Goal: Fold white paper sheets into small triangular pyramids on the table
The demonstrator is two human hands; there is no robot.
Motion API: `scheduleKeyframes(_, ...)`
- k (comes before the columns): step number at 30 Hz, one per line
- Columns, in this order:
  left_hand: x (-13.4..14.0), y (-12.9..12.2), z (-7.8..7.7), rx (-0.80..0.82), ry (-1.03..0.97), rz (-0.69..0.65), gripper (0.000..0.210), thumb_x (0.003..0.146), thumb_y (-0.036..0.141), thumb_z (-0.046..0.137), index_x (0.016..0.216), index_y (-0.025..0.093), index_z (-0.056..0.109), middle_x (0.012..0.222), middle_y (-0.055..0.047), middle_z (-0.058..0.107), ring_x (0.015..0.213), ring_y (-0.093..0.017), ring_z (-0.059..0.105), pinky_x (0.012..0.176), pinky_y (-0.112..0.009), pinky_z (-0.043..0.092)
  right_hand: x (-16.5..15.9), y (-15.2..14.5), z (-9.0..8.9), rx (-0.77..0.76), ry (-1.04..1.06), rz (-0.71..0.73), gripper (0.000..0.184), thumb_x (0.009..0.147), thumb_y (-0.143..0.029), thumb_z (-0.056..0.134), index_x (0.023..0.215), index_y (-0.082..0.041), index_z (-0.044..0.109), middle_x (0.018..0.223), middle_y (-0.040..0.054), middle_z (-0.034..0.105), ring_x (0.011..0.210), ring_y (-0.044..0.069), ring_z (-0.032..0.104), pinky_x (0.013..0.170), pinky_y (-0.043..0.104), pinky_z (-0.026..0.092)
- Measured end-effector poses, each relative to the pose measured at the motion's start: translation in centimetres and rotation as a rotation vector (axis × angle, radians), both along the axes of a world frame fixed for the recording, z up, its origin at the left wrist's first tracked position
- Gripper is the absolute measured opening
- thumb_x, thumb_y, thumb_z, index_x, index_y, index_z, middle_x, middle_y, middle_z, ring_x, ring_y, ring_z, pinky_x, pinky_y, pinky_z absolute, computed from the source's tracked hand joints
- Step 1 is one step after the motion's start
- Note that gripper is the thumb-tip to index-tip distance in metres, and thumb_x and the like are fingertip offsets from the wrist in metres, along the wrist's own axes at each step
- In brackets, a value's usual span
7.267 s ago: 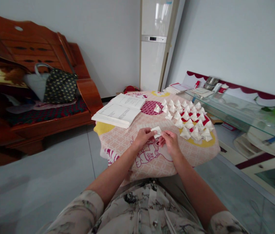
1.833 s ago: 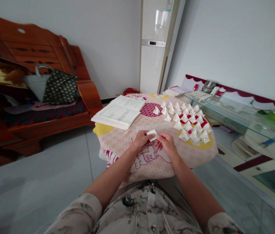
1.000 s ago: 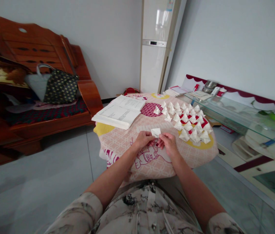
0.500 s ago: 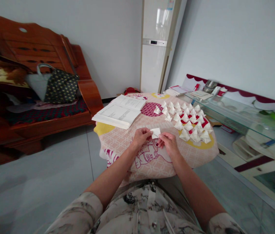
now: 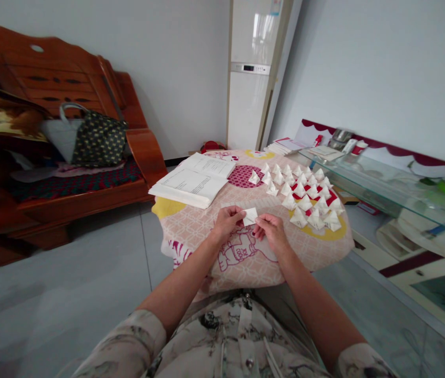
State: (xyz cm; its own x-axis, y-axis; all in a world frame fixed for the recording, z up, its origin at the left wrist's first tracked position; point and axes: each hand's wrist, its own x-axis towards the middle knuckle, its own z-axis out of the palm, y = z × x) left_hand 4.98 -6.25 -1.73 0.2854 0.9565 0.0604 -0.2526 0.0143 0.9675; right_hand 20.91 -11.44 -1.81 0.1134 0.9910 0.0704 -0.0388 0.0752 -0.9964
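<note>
A small folded square of white paper (image 5: 250, 216) is held above the patterned tablecloth (image 5: 194, 226). My left hand (image 5: 228, 222) pinches its left edge between thumb and fingers. On the opposite side, my right hand (image 5: 271, 229) grips the lower right edge with its fingertips. Several pointed folded paper pieces (image 5: 304, 203) stand in loose rows to the right, beyond my right hand. An open book (image 5: 193, 181) with printed pages lies at the back left of the table.
A glass-topped cabinet (image 5: 387, 189) runs along the right, bearing a stack of booklets (image 5: 285, 146) and a red-and-white cup (image 5: 359, 147). A wooden bench (image 5: 139, 149) with a dark patterned bag (image 5: 98, 139) stands left. A tall white air conditioner (image 5: 248, 105) is behind the table.
The paper square has turned slightly between my fingers, and its visible face now looks plain white. Both hands have stayed in nearly the same place.
</note>
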Motion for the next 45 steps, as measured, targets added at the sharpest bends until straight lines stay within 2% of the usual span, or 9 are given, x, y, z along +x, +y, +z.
scheduleKeyframes(7,0.0,0.1,0.0,-0.019,0.033,-0.023,0.037,0.068,0.047,0.078,0.072,0.013,0.066,0.06,-0.001,0.064,0.05,-0.009,0.056,0.052,-0.021,0.047,0.1,0.1,-0.1,-0.018,-0.002,0.0,0.029,0.072,-0.046,0.068,0.063,-0.019,0.061,0.053,0.0008,0.065,0.038,0.011,0.055,0.034,0.02,0.037)
scheduleKeyframes(15,0.2,0.2,-0.5,0.004,0.067,0.047,0.032,0.073,0.043,0.074,0.065,0.014,0.062,0.052,0.002,0.058,0.044,-0.008,0.049,0.045,-0.019,0.039,-0.1,0.0,0.1,-0.042,-0.014,0.044,0.028,0.072,-0.044,0.068,0.063,-0.019,0.061,0.05,-0.0005,0.063,0.036,0.011,0.054,0.032,0.02,0.036)
scheduleKeyframes(21,0.3,0.1,-0.2,-0.065,0.009,-0.059,0.036,0.069,0.043,0.077,0.085,0.013,0.066,0.067,-0.001,0.067,0.053,-0.009,0.057,0.05,-0.02,0.045,-0.1,-0.1,0.2,-0.054,-0.002,0.02,0.031,0.071,-0.047,0.069,0.062,-0.019,0.061,0.05,-0.0002,0.063,0.036,0.011,0.054,0.031,0.019,0.035)
scheduleKeyframes(24,0.3,0.1,-0.1,-0.064,-0.013,-0.01,0.038,0.066,0.036,0.079,0.092,0.013,0.065,0.066,0.0,0.067,0.053,-0.01,0.057,0.05,-0.02,0.044,-0.1,-0.1,0.2,-0.067,-0.004,0.046,0.029,0.07,-0.045,0.069,0.061,-0.018,0.062,0.048,-0.0003,0.062,0.035,0.011,0.054,0.031,0.019,0.035)
scheduleKeyframes(29,0.1,0.4,-0.3,-0.04,0.065,0.027,0.038,0.074,0.032,0.073,0.106,0.015,0.062,0.064,0.002,0.064,0.05,-0.011,0.056,0.05,-0.022,0.044,-0.2,0.0,0.4,-0.175,-0.011,0.139,0.026,0.067,-0.041,0.07,0.064,-0.017,0.065,0.049,0.0019,0.065,0.036,0.014,0.057,0.03,0.019,0.039)
scheduleKeyframes(32,0.0,0.8,-0.4,0.086,0.288,0.12,0.026,0.076,0.022,0.069,0.1,0.014,0.066,0.062,0.002,0.062,0.05,-0.011,0.053,0.051,-0.021,0.041,-0.4,0.3,0.7,-0.297,-0.032,0.154,0.019,0.068,-0.033,0.069,0.061,-0.016,0.063,0.048,0.004,0.065,0.034,0.015,0.058,0.027,0.019,0.038)
scheduleKeyframes(36,-0.2,1.1,-0.6,0.443,0.575,0.29,0.019,0.073,0.005,0.063,0.086,0.016,0.073,0.08,-0.004,0.069,0.072,-0.015,0.062,0.071,-0.025,0.047,-1.1,1.0,1.1,-0.486,-0.095,0.141,0.019,0.07,-0.021,0.068,0.055,-0.018,0.057,0.045,0.0061,0.064,0.031,0.016,0.056,0.024,0.02,0.037)
scheduleKeyframes(39,-0.4,0.8,-0.8,0.605,0.65,0.149,0.021,0.077,0.006,0.062,0.086,0.017,0.077,0.084,-0.006,0.072,0.079,-0.017,0.064,0.08,-0.028,0.049,-1.3,1.4,1.3,-0.544,-0.124,0.143,0.023,0.073,-0.019,0.067,0.053,-0.018,0.056,0.042,0.0059,0.062,0.029,0.016,0.055,0.024,0.02,0.038)
scheduleKeyframes(45,-0.4,0.4,-1.2,0.724,0.8,-0.03,0.021,0.083,0.009,0.06,0.09,0.018,0.078,0.089,-0.006,0.074,0.087,-0.018,0.067,0.085,-0.029,0.05,-1.3,1.5,2.0,-0.62,-0.214,0.172,0.024,0.079,-0.013,0.061,0.055,-0.016,0.056,0.039,0.005,0.06,0.027,0.014,0.053,0.025,0.018,0.039)
